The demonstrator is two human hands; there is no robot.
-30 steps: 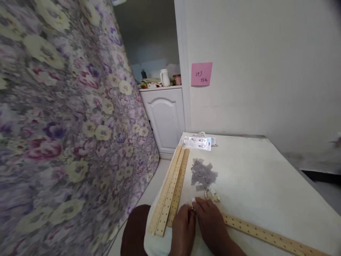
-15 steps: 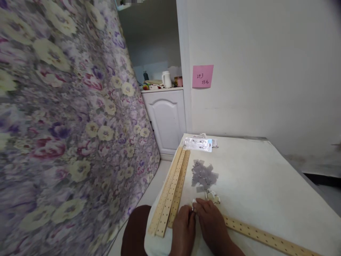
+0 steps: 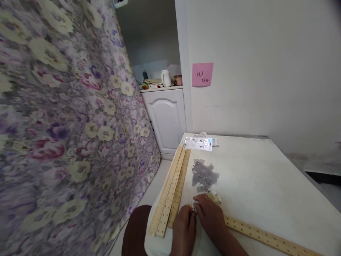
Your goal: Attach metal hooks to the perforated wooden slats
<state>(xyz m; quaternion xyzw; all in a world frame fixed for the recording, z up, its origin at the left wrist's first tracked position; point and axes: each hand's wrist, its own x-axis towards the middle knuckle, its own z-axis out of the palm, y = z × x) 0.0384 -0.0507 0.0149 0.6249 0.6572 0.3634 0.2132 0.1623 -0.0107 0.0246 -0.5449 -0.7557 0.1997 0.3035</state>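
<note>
Close to the table's near edge, my left hand (image 3: 183,225) has its fingers closed around a small white-and-silver piece (image 3: 194,206), mostly covered by fingertips. My right hand (image 3: 210,213) pinches the same piece from the right, its fingertips meeting those of the left. What kind of piece it is I cannot make out. Just beyond the right hand lie some small white and beige pieces (image 3: 214,197). Farther back is a cluster of small grey translucent squares with shiny bits (image 3: 204,175). A perforated wooden strip (image 3: 253,230) runs from beside the right hand toward the lower right.
Several perforated wooden strips (image 3: 170,199) lie along the left edge of the white-covered table (image 3: 255,170). Clear packaging with a blue end (image 3: 197,143) is at the far edge. A floral curtain (image 3: 80,124) hangs to the left; a wall with a pink note (image 3: 202,74) stands behind.
My right hand has shifted slightly, its fingers lifting and bending a little more over the small piece. My left hand stays nearly in place. The view has tilted very slightly.
</note>
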